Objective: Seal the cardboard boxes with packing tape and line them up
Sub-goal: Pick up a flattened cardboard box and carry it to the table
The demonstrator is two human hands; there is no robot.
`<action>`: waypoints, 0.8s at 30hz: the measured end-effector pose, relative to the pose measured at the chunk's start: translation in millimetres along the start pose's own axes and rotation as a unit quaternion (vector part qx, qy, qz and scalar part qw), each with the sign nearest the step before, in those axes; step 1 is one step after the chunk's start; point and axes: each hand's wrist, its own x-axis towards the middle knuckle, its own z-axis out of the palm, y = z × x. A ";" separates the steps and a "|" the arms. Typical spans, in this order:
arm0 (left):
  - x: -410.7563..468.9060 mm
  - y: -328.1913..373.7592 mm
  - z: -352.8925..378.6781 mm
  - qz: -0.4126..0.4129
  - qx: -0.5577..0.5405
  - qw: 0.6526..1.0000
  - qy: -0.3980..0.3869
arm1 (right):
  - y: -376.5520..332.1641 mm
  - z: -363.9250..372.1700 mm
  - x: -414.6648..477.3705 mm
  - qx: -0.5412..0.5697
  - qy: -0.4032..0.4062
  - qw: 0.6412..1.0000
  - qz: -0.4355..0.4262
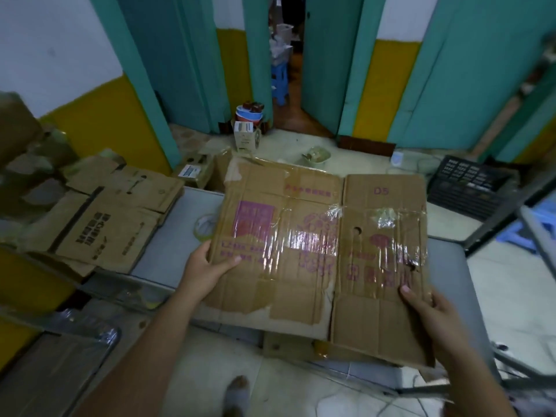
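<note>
A flattened brown cardboard box with pink print and strips of old clear tape lies tilted over a grey table. My left hand grips its left edge, thumb on top. At the box's lower right, my right hand holds the right edge, thumb on the upper face. A roll of packing tape sits on the table just left of the box, partly hidden behind it.
More flattened cardboard boxes are piled at the table's left end. On the floor beyond are small boxes and a black plastic crate. Teal doors and a yellow-and-white wall stand behind. A metal frame sits at right.
</note>
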 end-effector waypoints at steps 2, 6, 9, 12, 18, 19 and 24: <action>28.6 -6.1 -1.9 -0.002 -0.011 0.999 -0.032 | -0.4 10.5 6.0 -0.009 0.019 1.000 0.005; 81.6 -17.1 -2.9 -0.013 -0.007 0.997 -0.076 | 3.8 33.3 19.7 -0.033 0.071 0.997 0.020; 113.1 -22.3 -4.7 -0.019 0.011 0.994 -0.104 | 8.5 49.6 27.2 -0.063 0.108 0.992 0.023; 136.2 -29.7 -3.2 -0.030 0.023 0.991 -0.126 | 11.7 61.0 29.0 -0.116 0.134 0.984 0.010; 156.9 -51.4 22.0 -0.047 0.058 0.987 -0.144 | 38.0 55.7 44.6 -0.229 0.180 0.957 -0.007; 157.3 -54.2 27.7 -0.051 0.066 0.986 -0.146 | 42.4 52.9 48.7 -0.238 0.178 0.955 0.000; 154.3 -57.7 52.7 -0.064 0.112 0.982 -0.137 | 61.8 34.7 72.9 -0.267 0.155 0.951 0.025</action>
